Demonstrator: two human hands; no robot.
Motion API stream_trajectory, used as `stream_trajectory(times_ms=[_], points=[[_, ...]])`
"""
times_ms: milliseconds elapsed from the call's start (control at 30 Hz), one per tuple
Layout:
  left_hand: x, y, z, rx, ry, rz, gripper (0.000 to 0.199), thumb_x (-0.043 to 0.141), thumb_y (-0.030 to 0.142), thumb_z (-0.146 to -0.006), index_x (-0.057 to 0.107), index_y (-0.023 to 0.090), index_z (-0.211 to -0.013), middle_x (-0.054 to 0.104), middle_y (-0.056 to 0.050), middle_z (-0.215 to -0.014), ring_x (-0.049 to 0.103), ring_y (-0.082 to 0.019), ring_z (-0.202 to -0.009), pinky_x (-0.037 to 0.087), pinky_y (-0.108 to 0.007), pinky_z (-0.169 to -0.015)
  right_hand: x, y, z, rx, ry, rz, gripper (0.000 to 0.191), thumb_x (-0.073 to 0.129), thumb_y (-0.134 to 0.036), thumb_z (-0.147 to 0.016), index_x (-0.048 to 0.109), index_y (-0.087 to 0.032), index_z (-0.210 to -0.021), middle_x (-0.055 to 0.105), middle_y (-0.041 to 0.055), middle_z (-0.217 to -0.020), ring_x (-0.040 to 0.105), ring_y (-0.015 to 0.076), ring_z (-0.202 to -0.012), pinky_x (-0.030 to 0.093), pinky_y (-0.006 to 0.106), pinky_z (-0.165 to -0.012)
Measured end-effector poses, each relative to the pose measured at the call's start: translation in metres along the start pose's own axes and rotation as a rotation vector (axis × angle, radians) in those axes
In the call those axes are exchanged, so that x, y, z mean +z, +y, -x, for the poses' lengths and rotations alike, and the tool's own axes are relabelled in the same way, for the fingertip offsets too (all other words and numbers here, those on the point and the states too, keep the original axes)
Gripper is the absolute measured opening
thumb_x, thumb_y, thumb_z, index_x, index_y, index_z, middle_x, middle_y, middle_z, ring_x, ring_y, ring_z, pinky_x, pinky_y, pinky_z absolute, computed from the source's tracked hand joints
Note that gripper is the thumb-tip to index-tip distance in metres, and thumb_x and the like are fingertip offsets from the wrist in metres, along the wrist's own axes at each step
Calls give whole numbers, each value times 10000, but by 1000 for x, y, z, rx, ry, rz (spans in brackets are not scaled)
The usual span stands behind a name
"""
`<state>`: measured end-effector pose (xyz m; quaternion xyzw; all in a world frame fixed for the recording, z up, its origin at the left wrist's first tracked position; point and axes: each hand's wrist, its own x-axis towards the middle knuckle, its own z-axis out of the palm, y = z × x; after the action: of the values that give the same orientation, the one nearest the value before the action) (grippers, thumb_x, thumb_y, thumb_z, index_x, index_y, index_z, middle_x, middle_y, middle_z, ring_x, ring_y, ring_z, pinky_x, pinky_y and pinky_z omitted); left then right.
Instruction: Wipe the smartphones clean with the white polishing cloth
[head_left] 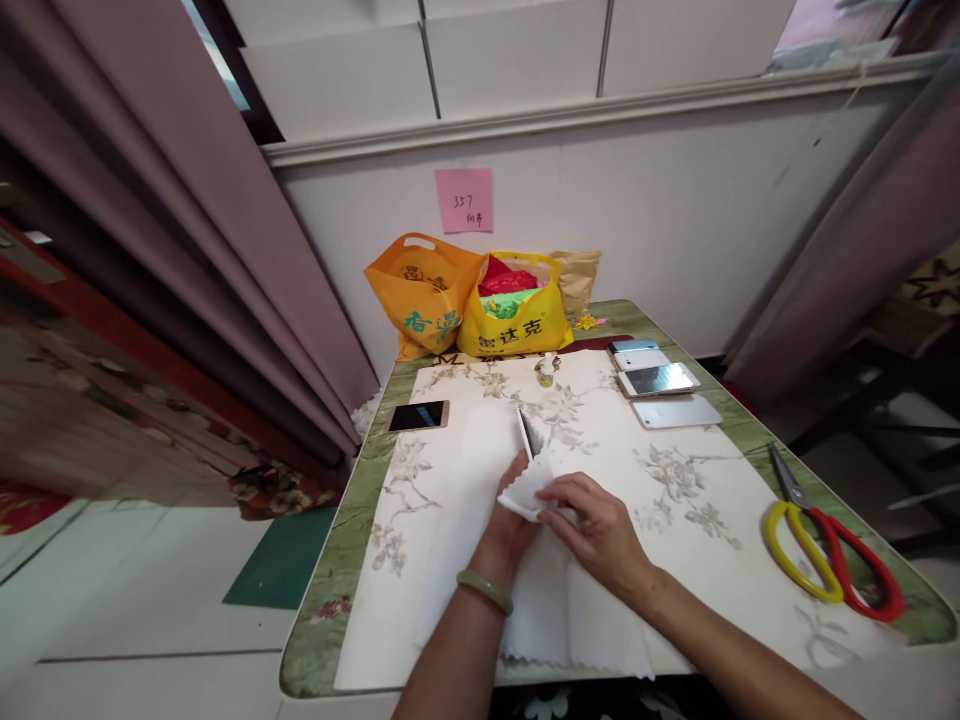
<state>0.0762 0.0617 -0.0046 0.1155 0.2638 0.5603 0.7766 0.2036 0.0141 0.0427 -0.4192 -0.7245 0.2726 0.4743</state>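
My left hand (508, 520), with a pale green bangle (484, 591) at the wrist, is wrapped round a phone (526, 434). The phone is held tilted nearly on edge, showing a white rim and a dark face; its lower part is hidden. Between the fingers of my right hand (600, 525) is a small white wiping cloth (529, 487) with a zigzag edge, partly covering the phone's near end. Beneath both hands lies a larger white sheet (592, 625), also with a zigzag edge, near the table's front.
Left on the table is a gold-rimmed phone (418, 416). Several phones (658, 378) lie at the right, beyond scissors (806, 530) with yellow and red handles. A small clear bottle (547, 371) stands behind my hands. An orange bag (424, 295) and a yellow bag (517, 325) line the back.
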Motion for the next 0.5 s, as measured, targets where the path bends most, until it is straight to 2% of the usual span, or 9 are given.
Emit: stream_trajectory(times_ms=[67, 133, 267, 400, 500], points=[[0, 0, -1, -35, 0, 1, 220, 684, 356, -769, 655, 139, -783, 644, -13, -701, 575, -143, -626, 474, -280, -630, 8, 0, 1, 2, 37, 83, 105, 617, -277, -860, 660, -232, -945, 627, 38, -858, 597, 154, -722, 505, 271, -655], [-1, -1, -2, -14, 4, 4, 188, 684, 317, -767, 649, 132, -764, 640, -5, -698, 580, -132, -638, 476, -263, -650, 11, 4, -7, 13, 60, 145, 66, 633, -296, -851, 655, -235, -858, 610, 22, -796, 585, 150, -690, 487, 267, -628], [1, -5, -5, 118, 15, -21, 142, 732, 193, -709, 666, 127, -816, 679, -15, -808, 612, -135, -774, 470, -243, -776, 12, 14, -47, 37, 144, 191, 144, 639, -323, -843, 640, -225, -738, 588, 4, -716, 561, 150, -667, 459, 271, -636], [5, -6, -3, 75, 10, -100, 249, 748, 278, -724, 683, 124, -909, 695, -49, -897, 613, -144, -817, 458, -255, -806, 16, 21, -91, 79, 293, 177, 177, 640, -356, -823, 628, -211, -721, 601, 11, -733, 551, 149, -654, 466, 282, -664], [7, -6, -3, 84, -26, -109, 300, 746, 310, -728, 685, 122, -953, 697, -60, -946, 615, -162, -877, 439, -271, -863, 19, 23, -97, 96, 343, 149, 170, 638, -368, -812, 628, -203, -775, 613, 17, -770, 568, 153, -681, 480, 288, -698]])
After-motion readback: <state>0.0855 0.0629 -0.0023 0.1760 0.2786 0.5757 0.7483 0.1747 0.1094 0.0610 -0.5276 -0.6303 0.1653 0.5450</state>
